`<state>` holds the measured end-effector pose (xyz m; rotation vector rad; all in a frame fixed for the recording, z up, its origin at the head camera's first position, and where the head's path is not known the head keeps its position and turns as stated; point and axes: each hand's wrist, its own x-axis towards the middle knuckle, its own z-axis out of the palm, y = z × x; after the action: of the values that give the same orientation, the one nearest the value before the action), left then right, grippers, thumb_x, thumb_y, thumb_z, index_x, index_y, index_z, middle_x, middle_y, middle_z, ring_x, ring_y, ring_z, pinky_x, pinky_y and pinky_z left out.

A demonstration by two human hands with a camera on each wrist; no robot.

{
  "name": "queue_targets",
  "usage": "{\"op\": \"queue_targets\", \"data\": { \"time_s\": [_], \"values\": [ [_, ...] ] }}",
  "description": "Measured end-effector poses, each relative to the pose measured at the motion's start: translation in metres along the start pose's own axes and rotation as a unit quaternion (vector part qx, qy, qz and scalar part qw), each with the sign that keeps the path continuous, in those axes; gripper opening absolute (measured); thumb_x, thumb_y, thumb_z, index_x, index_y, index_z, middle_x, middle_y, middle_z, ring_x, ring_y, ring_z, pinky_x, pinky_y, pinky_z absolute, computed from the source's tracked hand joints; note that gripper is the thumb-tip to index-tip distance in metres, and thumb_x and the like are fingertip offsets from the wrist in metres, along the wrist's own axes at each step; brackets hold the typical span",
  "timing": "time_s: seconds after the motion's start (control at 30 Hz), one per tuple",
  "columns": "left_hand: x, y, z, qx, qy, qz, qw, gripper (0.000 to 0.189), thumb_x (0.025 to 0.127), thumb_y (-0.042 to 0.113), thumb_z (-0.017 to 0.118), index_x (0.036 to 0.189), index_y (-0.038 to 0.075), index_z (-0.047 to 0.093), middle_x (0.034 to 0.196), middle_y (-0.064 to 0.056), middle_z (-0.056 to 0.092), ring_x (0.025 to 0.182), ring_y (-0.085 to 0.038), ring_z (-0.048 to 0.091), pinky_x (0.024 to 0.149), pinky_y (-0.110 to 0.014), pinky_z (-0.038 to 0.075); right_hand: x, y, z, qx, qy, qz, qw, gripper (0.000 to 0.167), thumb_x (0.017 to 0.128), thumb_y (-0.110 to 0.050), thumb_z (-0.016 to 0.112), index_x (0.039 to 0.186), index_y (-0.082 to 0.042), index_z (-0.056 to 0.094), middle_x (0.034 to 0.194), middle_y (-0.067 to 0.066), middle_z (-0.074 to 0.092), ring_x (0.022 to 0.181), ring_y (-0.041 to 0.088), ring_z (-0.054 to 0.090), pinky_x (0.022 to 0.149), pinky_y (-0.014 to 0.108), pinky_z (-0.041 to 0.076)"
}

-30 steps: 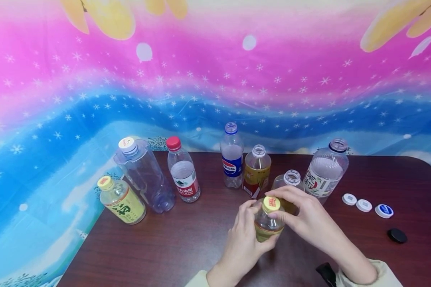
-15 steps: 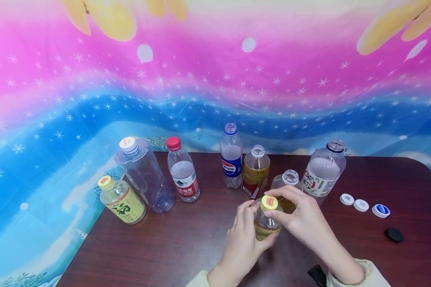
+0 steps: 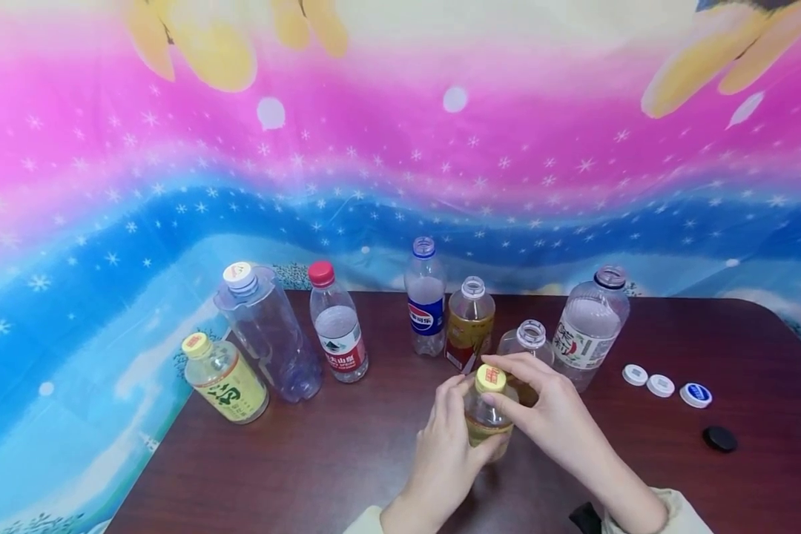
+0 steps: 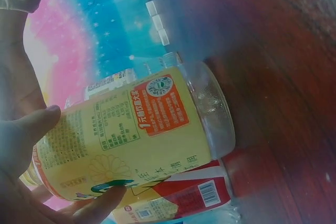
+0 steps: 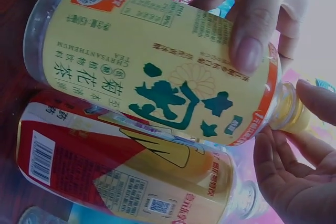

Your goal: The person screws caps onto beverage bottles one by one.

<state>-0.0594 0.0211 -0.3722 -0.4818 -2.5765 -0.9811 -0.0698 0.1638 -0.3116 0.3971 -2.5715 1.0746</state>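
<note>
Little but your viewpoint is shifting since the earlier frame. Your left hand (image 3: 443, 452) is gripping the chrysanthemum tea bottle (image 3: 486, 430), near-upright over the table (image 3: 294, 475); your right hand (image 3: 552, 397) is pinching its yellow cap (image 3: 491, 377), above the left grip on the bottle's long axis.

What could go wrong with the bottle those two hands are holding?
The left hand grips the bottle while the right hand pinches its yellow cap; if either grip slips, the bottle might twist or tip. An uncapped bottle stands just behind the right hand, so a knock could perhaps topple it.
</note>
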Motion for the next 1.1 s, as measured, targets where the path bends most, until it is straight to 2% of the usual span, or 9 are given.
{"op": "queue_targets", "data": {
  "time_s": [0.23,0.4,0.5,0.67,0.8,0.9,0.93,1.0,1.1],
  "values": [
    [-0.004,-0.001,-0.007,-0.007,0.002,-0.003,1.0000,0.069,0.076,0.034,0.079,0.131,0.014,0.042,0.128,-0.003,0.052,0.106,-0.021,0.062,0.064,-0.038,0.055,-0.002,0.002,0.000,0.005,-0.007,-0.025,0.9997,0.044,0.076,-0.017,0.079,0.118,-0.014,0.067,0.105,-0.003,0.068,0.087,-0.001,0.055,0.070,0.022,0.051],
    [-0.001,-0.007,-0.017,-0.001,0.037,0.016,0.9992,0.074,0.073,0.031,0.082,0.132,0.014,0.043,0.126,-0.005,0.055,0.104,-0.021,0.064,0.070,-0.039,0.057,-0.002,0.006,-0.015,0.033,0.003,-0.034,0.9989,0.037,0.078,-0.013,0.077,0.114,-0.014,0.068,0.099,-0.003,0.071,0.084,-0.005,0.059,0.068,0.022,0.052],
    [0.004,-0.013,-0.022,0.002,0.058,0.009,0.9983,0.075,0.070,0.028,0.084,0.132,0.013,0.045,0.126,-0.007,0.055,0.106,-0.022,0.063,0.075,-0.041,0.057,-0.003,0.013,-0.033,0.057,0.026,0.009,0.9980,0.026,0.083,-0.009,0.072,0.108,-0.012,0.069,0.088,-0.010,0.070,0.075,-0.005,0.060,0.061,0.019,0.050],
    [0.014,-0.026,-0.030,-0.001,0.084,-0.024,0.9962,0.072,0.070,0.026,0.084,0.130,0.011,0.048,0.125,-0.010,0.055,0.108,-0.024,0.063,0.079,-0.044,0.057,0.000,0.039,-0.072,0.071,0.089,0.090,0.9893,0.017,0.089,-0.010,0.065,0.106,-0.013,0.069,0.082,-0.027,0.066,0.072,-0.008,0.061,0.062,0.011,0.046],
    [0.022,-0.038,-0.036,-0.009,0.094,-0.056,0.9939,0.069,0.073,0.027,0.082,0.131,0.010,0.048,0.128,-0.011,0.054,0.112,-0.026,0.061,0.083,-0.047,0.055,0.006,0.072,-0.099,0.079,0.124,0.142,0.9789,0.014,0.093,-0.017,0.062,0.102,-0.024,0.068,0.079,-0.032,0.065,0.073,-0.014,0.061,0.065,0.004,0.044],
    [0.028,-0.048,-0.040,-0.009,0.110,-0.070,0.9915,0.068,0.075,0.026,0.081,0.132,0.010,0.048,0.131,-0.013,0.053,0.116,-0.028,0.057,0.085,-0.050,0.054,0.008,0.107,-0.112,0.033,0.129,0.193,0.9721,0.008,0.095,-0.026,0.058,0.101,-0.029,0.063,0.073,-0.037,0.058,0.068,-0.019,0.055,0.062,0.003,0.041],
    [0.029,-0.051,-0.040,-0.008,0.117,-0.073,0.9905,0.068,0.075,0.025,0.081,0.132,0.009,0.048,0.131,-0.013,0.053,0.116,-0.029,0.055,0.086,-0.051,0.053,0.008,0.120,-0.115,0.005,0.121,0.213,0.9696,0.011,0.095,-0.030,0.057,0.103,-0.026,0.063,0.072,-0.039,0.054,0.067,-0.021,0.051,0.061,0.006,0.040],
    [0.032,-0.057,-0.041,-0.010,0.130,-0.076,0.9886,0.067,0.075,0.022,0.081,0.132,0.009,0.048,0.132,-0.014,0.053,0.115,-0.031,0.053,0.089,-0.051,0.051,0.005,0.148,-0.119,-0.053,0.086,0.251,0.9627,0.029,0.096,-0.038,0.053,0.112,-0.016,0.062,0.079,-0.024,0.064,0.068,-0.018,0.047,0.065,0.018,0.043],
    [0.036,-0.065,-0.041,-0.018,0.140,-0.080,0.9868,0.067,0.075,0.019,0.081,0.132,0.008,0.047,0.133,-0.016,0.052,0.115,-0.033,0.052,0.094,-0.051,0.048,-0.004,0.191,-0.120,-0.103,0.023,0.293,0.9504,0.053,0.096,-0.042,0.049,0.127,0.000,0.054,0.108,0.015,0.067,0.084,0.012,0.059,0.072,0.039,0.044]
  ]
}}
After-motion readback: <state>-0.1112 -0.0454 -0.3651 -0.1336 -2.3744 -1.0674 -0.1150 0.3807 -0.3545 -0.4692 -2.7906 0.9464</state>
